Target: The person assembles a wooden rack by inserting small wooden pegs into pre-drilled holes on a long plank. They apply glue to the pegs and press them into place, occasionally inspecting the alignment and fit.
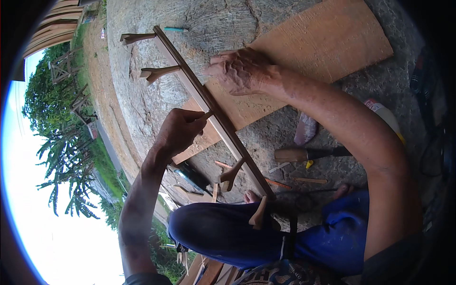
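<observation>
A long wooden rack rail (pixel 190 81) with several forked wooden pegs (pixel 159 72) lies slantwise in front of me, its near end by my blue-clad leg. My left hand (pixel 183 129) pinches the middle peg (pixel 208 114) between thumb and fingers, where it joins the rail. Beneath the rail, a flat brown wooden board (pixel 327 42) rests on the rough ground. Over the board, to the right of the rail, is my right hand (pixel 242 71), its fingers curled together. Its fingertips are partly hidden, and I cannot make out what they hold, if anything.
A wooden-handled tool (pixel 292 155) lies near my right forearm, beside a small yellow piece (pixel 309 164). A white bottle (pixel 382 116) is partly behind that arm. A dark cylindrical object (pixel 192 176) and thin orange sticks (pixel 278 183) lie near my legs. A teal stick (pixel 175 29) is beyond the rail.
</observation>
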{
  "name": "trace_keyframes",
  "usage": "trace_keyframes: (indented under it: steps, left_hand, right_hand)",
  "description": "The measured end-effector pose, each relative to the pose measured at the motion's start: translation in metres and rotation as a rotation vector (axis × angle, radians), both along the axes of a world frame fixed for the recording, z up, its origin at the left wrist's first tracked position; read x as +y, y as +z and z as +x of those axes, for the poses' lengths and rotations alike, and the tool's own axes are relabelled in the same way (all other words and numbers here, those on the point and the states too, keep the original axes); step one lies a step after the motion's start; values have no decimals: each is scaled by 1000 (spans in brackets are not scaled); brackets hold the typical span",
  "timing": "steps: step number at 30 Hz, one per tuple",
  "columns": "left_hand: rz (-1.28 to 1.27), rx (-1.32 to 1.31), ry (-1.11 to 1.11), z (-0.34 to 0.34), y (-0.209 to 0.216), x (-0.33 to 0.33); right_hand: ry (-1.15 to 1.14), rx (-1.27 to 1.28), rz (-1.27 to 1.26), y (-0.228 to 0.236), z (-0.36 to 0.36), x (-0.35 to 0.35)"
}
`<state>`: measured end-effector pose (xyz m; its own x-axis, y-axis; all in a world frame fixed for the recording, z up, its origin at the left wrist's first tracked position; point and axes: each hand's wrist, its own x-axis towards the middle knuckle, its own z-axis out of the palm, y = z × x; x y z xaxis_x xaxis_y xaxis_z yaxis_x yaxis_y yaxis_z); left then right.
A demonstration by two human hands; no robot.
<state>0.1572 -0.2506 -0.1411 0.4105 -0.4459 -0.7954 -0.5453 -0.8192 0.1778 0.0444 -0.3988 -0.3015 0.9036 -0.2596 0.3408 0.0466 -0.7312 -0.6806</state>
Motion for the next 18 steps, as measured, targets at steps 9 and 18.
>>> trace_keyframes:
  steps: [9,18]
  left_hand:
    - [21,10,52,-1,2,0]
    - [-40,-40,-23,-1,-6,4]
  right_hand:
    - [-34,97,65,16,-3,5]
    - [79,284,-47,61,-52,19]
